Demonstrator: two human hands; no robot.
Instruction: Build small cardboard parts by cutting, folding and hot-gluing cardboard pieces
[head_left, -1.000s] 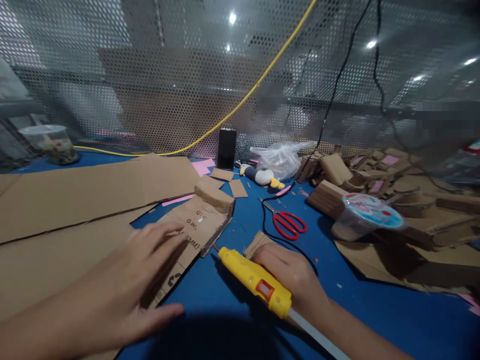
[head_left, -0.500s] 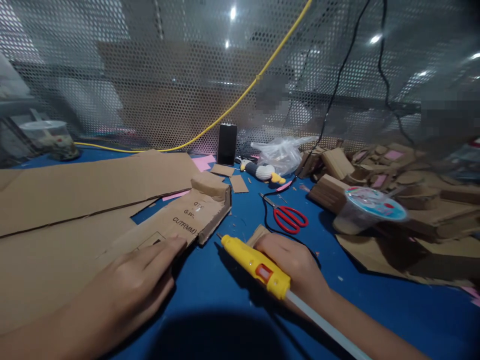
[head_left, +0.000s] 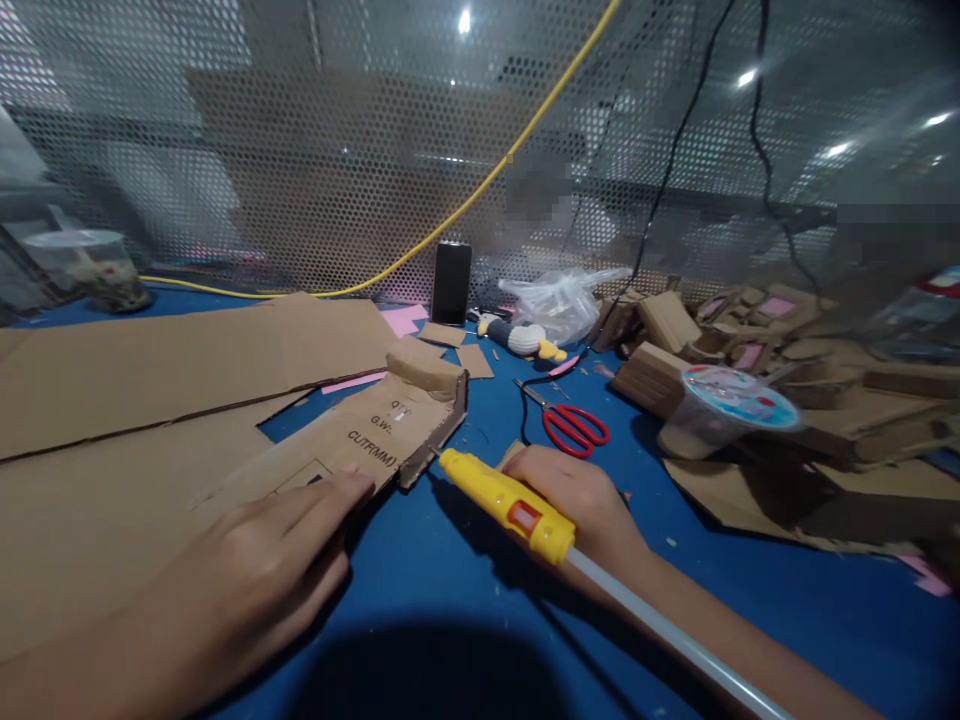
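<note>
Cardboard piece with printed letters (head_left: 352, 430) is my landmark: it lies over the blue table (head_left: 450, 600), its left end seeming to rest on the large cardboard sheet (head_left: 187, 370). My right hand (head_left: 585, 490) is wrapped around the yellow glue gun (head_left: 506, 505), just right of the piece, with the nozzle (head_left: 434, 453) at the raised strip (head_left: 437, 432) on the piece's right edge. Whether the tip touches that strip, I cannot tell.

I judge the step to be gluing along that strip. To do it well, I would hold the tip close to the seam, squeeze lightly and travel at one slow pace, so the bead neither pools nor breaks. My left hand (head_left: 277, 550) should press just enough to stop the piece sliding, fingers clear of the tip.

As for pose, my right forearm comes in from the near right of the piece, the gun slanting toward it and the glue stick (head_left: 667, 627) trailing behind. My left hand reaches from the near left, fingertips laid flat on the piece's near edge, lower fingers curled beneath; whether they pinch it is hidden.
</note>
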